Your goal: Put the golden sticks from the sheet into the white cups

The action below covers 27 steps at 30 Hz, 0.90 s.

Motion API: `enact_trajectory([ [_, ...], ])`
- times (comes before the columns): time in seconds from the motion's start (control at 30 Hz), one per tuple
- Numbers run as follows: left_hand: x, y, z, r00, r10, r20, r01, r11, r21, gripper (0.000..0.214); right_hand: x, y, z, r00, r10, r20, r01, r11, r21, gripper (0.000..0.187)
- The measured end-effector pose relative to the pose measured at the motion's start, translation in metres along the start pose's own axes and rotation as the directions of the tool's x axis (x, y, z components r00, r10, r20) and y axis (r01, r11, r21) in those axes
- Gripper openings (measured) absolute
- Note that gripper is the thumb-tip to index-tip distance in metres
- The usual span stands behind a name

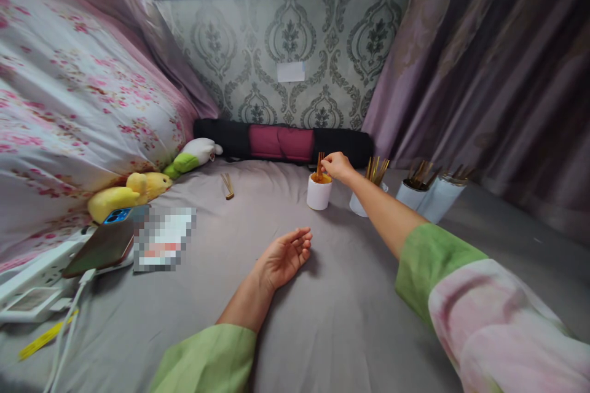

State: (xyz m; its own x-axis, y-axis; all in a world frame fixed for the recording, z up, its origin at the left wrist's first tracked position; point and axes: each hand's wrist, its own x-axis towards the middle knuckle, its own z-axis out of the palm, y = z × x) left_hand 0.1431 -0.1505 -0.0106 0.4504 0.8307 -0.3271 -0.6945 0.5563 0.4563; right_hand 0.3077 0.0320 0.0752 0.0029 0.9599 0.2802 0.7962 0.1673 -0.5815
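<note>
A white cup (318, 194) with a yellow-orange inside stands upright on the grey sheet. Out of its mouth rise brown, fork-like prongs (319, 165). My right hand (338, 167) is closed in a pinch against these prongs, just above the rim; the fingertips are partly hidden. Lower down, my left hand (288, 255) rests on the sheet with its palm turned sideways, fingers loosely curled and apart, holding nothing. A small bundle of thin gold-brown sticks (227, 186) lies to the left of the cup. Behind my right forearm, another white container (358, 204) holds several gold sticks (377, 169).
Two more containers, a white one with a dark rim (410, 194) and a taller one (443, 198), hold brown sticks at the right. A black and maroon roll (281, 142) lies along the wall. Leftward are plush toys (154, 185), a phone (104, 245), a power strip (48, 273) and cables.
</note>
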Motion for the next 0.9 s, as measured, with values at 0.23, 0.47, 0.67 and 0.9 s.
enact_trajectory([
  [0.23,-0.0001,-0.0002,-0.0002,1.000,0.003,0.007,-0.003,1.000,0.013,0.016,-0.0004,0.0009,-0.0057,1.000,-0.017,0.019,0.017,0.999,-0.045,0.022],
  [0.47,-0.0003,-0.0002,-0.0007,1.000,0.003,0.008,-0.003,1.000,0.010,0.017,-0.0039,-0.0015,-0.0051,0.999,0.002,0.035,-0.002,1.000,-0.016,0.022],
  [0.67,-0.0003,-0.0002,-0.0002,1.000,0.003,0.004,-0.003,1.000,0.007,0.017,-0.0072,-0.0039,-0.0044,0.999,0.016,0.051,-0.017,1.000,0.022,0.022],
  [0.9,0.0000,-0.0002,-0.0005,1.000,0.002,0.001,-0.002,1.000,0.005,0.015,-0.0080,-0.0032,-0.0085,0.998,0.049,0.048,-0.050,0.999,0.015,0.020],
])
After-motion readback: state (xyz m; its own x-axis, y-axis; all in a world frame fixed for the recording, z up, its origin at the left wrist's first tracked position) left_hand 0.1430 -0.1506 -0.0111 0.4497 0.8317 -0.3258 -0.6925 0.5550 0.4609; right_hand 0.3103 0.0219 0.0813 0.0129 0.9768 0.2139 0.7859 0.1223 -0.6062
